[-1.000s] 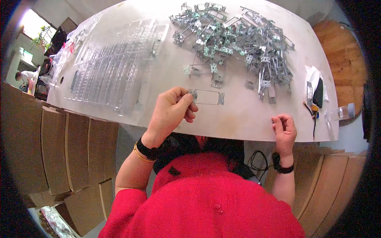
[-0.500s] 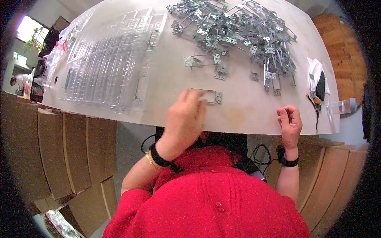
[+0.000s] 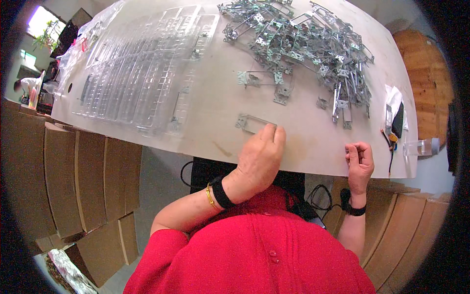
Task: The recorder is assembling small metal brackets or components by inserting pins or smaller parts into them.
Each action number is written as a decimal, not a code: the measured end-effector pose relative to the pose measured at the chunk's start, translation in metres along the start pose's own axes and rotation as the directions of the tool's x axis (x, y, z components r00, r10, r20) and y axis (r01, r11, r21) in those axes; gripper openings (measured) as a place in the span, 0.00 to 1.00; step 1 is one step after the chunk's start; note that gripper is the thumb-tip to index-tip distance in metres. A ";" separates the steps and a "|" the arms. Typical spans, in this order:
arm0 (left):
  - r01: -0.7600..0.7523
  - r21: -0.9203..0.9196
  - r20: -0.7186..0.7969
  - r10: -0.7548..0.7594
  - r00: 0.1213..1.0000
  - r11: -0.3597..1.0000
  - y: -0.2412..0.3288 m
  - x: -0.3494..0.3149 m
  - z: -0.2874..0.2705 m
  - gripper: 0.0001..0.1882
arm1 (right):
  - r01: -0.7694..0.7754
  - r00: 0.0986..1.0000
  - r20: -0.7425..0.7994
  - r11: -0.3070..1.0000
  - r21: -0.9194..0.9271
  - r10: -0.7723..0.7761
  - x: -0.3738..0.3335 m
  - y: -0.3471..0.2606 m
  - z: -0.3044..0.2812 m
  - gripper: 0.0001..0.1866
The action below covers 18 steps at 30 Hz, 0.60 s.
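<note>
My left hand [image 3: 262,156] is closed, its thumb and fingers pinched at the right end of a small metal frame bracket [image 3: 252,118]. The bracket is a thin rectangular wire frame with a pierced plate at its left end; my fingers cover its other end. Near the table's front edge, to the right, my right hand [image 3: 361,160] is closed with curled fingers and the thumb against them. What it holds, if anything, I cannot make out. A large tangled pile of similar metal brackets [image 3: 298,46] lies farther back, with a few loose brackets [image 3: 281,93] on its near side.
Clear plastic trays [image 3: 142,78] with ribbed compartments cover the table's left side, some metal parts among them. At the right lie a black-handled tool [image 3: 398,120], orange-and-black pliers [image 3: 393,141] and a clear plastic cup [image 3: 420,147]. Cardboard boxes [image 3: 68,171] stand left of the table.
My left hand has moved right, from the bracket's left end to its right end. The bracket's pierced plate now lies at the left instead of the right. My right hand stays curled in place.
</note>
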<state>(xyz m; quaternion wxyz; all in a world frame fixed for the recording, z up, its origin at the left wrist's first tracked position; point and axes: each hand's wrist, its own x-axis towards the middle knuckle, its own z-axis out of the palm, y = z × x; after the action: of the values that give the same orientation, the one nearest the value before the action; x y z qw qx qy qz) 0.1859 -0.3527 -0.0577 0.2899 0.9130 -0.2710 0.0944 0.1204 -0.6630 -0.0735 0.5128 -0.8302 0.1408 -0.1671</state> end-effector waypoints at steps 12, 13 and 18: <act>0.104 -0.785 -0.006 -0.175 0.985 0.611 0.011 -0.001 -0.029 0.07 | -0.050 0.999 -0.006 0.996 0.069 0.051 0.000 -0.001 0.002 0.05; 0.212 -0.855 0.071 -0.299 0.952 0.473 0.007 -0.002 -0.032 0.06 | -0.059 0.998 -0.004 0.996 0.072 0.060 0.000 -0.002 0.003 0.06; 0.302 -0.918 0.147 -0.489 0.860 0.255 -0.020 -0.010 -0.042 0.08 | -0.045 0.998 0.057 0.997 0.067 0.041 -0.003 -0.015 0.014 0.05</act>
<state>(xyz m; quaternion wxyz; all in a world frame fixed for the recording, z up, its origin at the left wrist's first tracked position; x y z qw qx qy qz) 0.1882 -0.3107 -0.0365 0.7827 0.6181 -0.0123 -0.0724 0.1243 -0.6443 -0.0660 0.5482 -0.8132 0.1386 -0.1376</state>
